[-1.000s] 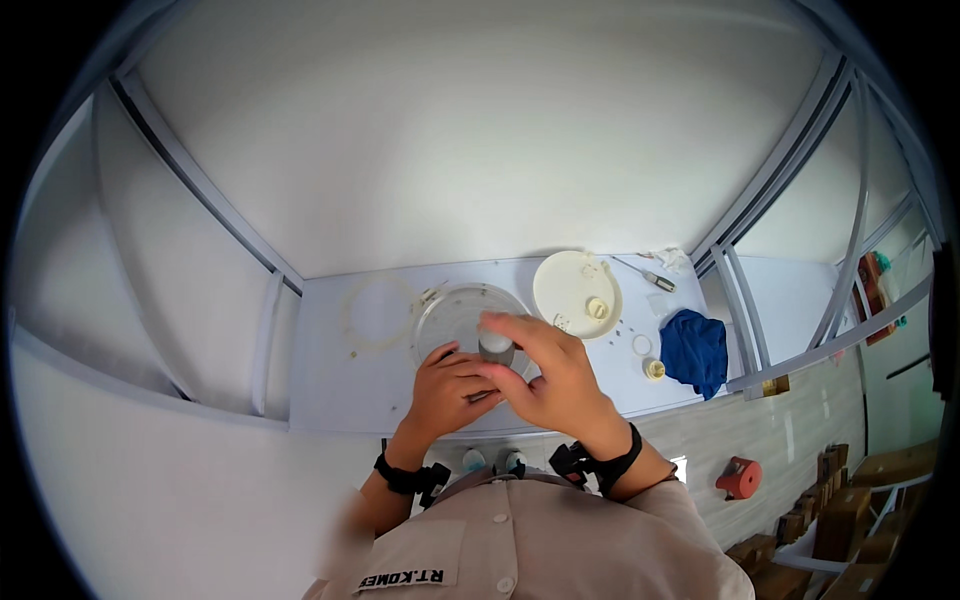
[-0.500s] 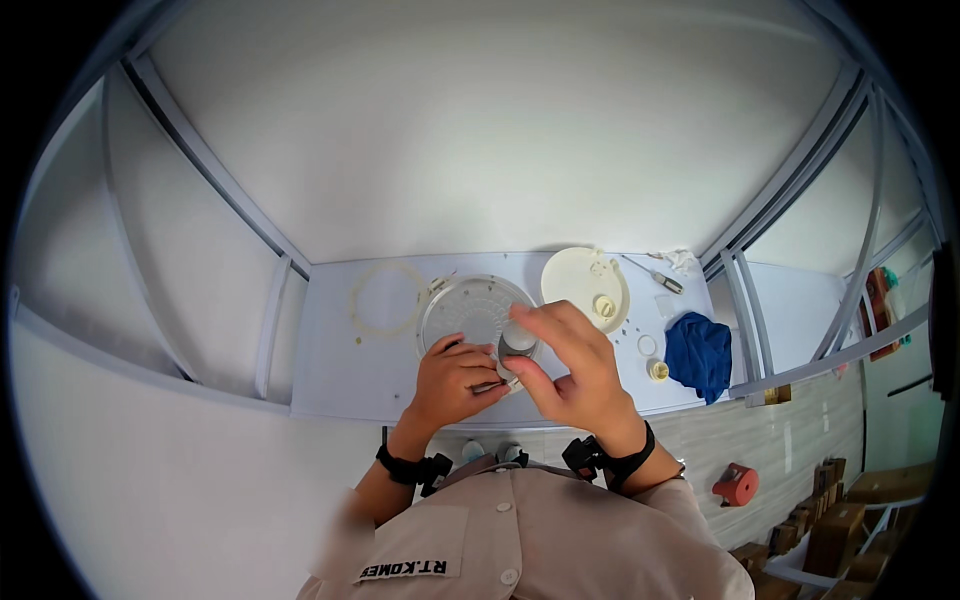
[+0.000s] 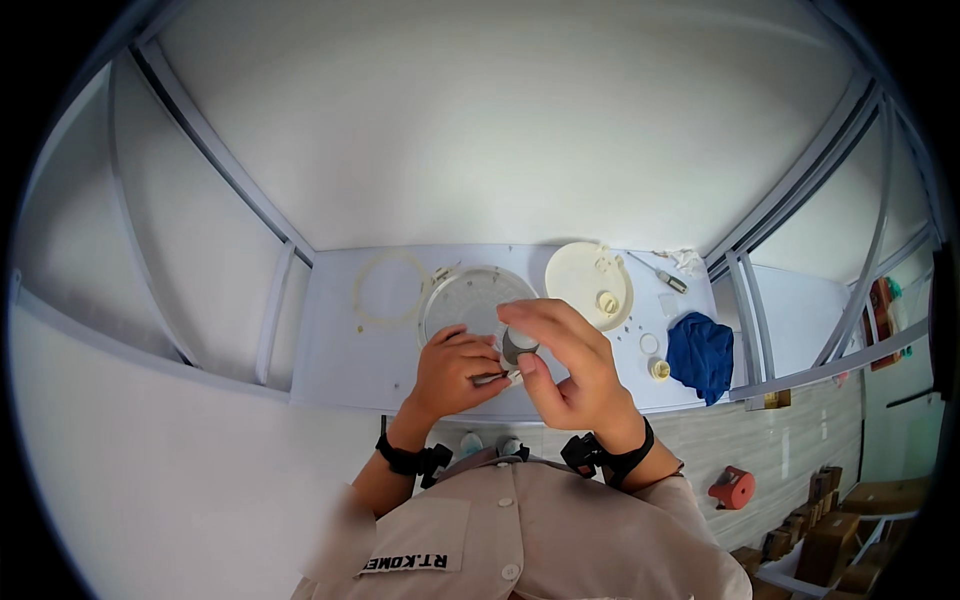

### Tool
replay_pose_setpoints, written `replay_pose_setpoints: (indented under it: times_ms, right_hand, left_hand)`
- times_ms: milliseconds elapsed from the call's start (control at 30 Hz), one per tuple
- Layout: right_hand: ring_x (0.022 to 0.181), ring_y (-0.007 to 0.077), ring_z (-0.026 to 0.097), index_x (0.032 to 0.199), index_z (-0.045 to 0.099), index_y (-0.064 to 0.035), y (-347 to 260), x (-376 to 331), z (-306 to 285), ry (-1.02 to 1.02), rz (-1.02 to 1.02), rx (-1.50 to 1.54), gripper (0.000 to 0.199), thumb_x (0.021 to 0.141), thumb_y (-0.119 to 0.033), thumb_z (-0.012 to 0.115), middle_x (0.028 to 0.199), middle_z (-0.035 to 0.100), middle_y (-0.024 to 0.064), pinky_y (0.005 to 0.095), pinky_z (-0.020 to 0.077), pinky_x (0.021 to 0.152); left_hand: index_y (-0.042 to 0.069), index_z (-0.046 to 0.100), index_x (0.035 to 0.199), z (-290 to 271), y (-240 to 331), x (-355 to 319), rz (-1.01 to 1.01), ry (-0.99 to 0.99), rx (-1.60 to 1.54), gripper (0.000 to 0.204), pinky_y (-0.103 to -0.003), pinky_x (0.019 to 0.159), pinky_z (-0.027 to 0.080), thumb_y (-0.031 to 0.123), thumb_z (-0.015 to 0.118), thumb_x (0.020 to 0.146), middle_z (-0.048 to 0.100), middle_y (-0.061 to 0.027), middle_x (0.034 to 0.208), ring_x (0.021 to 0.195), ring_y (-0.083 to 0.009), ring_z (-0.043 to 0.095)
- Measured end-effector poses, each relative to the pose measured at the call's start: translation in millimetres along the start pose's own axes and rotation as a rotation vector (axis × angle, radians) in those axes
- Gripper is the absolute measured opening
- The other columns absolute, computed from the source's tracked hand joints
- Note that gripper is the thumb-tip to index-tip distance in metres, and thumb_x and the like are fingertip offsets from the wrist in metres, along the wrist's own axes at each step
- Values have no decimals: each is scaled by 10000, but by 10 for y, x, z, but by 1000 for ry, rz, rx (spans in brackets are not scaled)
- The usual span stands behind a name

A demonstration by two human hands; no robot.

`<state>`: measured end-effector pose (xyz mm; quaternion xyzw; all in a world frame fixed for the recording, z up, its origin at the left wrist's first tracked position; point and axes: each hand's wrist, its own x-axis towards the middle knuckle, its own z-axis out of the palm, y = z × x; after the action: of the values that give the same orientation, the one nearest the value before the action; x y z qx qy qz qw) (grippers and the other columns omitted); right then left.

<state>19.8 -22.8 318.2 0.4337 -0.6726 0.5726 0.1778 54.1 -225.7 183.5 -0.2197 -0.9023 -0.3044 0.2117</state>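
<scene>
A round, pale translucent dish (image 3: 465, 296) with a light rim lies in front of me at mid-table. My left hand (image 3: 452, 378) is at its near side, the fingers curled over the rim and the thumb by the near edge. A short grey-white cylinder (image 3: 520, 347) stands over the dish's near right edge. My right hand (image 3: 583, 378) grips it between thumb and fingers from the right. The cylinder's lower end and the left fingertips are partly hidden, so whether they touch cannot be told.
A thin cream ring (image 3: 356, 292) lies left of the dish. Right of it are a cream round cover (image 3: 570, 272) holding a small ring-shaped part (image 3: 607, 304), a screwdriver (image 3: 668, 277), a blue cloth (image 3: 697, 350), a thin white ring (image 3: 649, 344) and a small cream cap (image 3: 659, 370).
The cylinder in my right hand has tilted slightly, showing more of its dark grey side. My left hand stays about where it was at the dish's rim.
</scene>
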Motion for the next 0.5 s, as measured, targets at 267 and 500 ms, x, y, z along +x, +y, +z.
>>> replay_pose_setpoints:
  times_ms: [267,500]
  right_hand:
    - [979,327,717,1270,728,35,71,-116,-123,-38,26,-124,377,901,-34,768,1273,680,234,382,576,871]
    - [947,288,706,1281,761,-59,-5,28,-77,2,-92,-161,415,868,-30,795,1197,693,160,347,581,803]
  left_hand:
    - [205,817,834,-48,25,11,-16,-35,-12,144,-460,1066,513,310,899,782,797,89,989,1125,-162,749]
    - [206,822,844,-42,-4,-22,-7,-37,-11,148,-474,1066,520,305,904,772,796,84,991,1128,-165,749]
